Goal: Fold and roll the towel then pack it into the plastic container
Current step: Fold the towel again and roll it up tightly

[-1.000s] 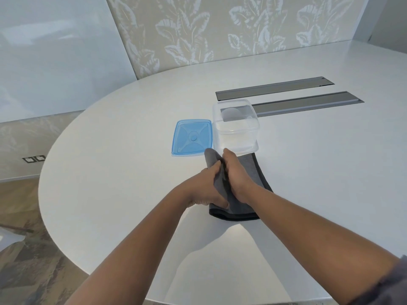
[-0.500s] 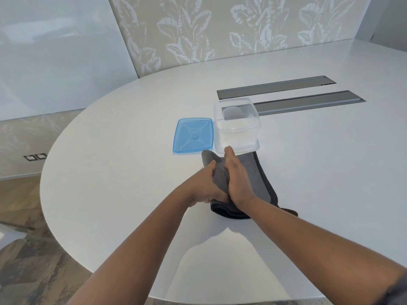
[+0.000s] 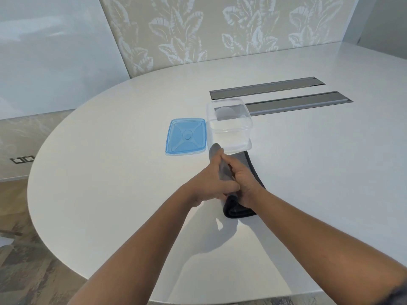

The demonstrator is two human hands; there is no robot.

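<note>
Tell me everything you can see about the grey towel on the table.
The towel is grey, soft-looking cloth with a darker border. It lies on the white table as a long, partly rolled bundle, its far end next to the clear container; whether they touch is unclear. The near end shows dark layered folds. The left hand and the right hand both grip its middle, fingers curled round it. A flat part lies to the right of the roll.
</note>
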